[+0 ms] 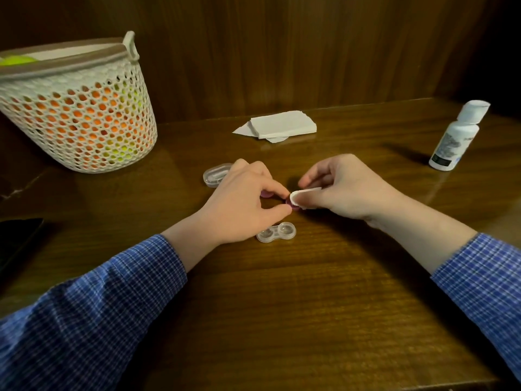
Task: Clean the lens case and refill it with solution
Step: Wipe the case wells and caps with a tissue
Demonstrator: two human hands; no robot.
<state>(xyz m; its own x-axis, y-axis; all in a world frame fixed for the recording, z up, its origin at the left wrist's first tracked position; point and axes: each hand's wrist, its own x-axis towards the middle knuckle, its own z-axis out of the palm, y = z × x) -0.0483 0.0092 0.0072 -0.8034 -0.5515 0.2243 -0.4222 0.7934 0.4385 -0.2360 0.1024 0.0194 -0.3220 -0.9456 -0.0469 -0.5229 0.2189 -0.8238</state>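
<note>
Lying uncapped on the wooden table [310,292], the clear lens case [276,232] sits just below the left hand [239,201], its long axis running left to right with both wells facing up. It is touched by neither hand; the left hand is the nearer, almost over the case's left well, while the right hand [344,190] is a little further up and to the right.

Above the case, the left hand pinches a small purple cap [293,206] between thumb and forefinger. A second purple cap [266,194] shows partly under that hand's fingers; whether it is held or lying on the table I cannot tell. The right hand pinches a folded scrap of white tissue [303,194] and presses it against the held cap, so the step in hand looks like wiping the cap.

The next move probably calls for setting the cap down and reaching down toward the case.

Further out, a clear plastic box [215,174] lies behind the left hand, a stack of folded tissues [282,125] sits at the back, the white solution bottle [456,136] stands capped at far right, and a mesh basket [79,108] stands at left.
</note>
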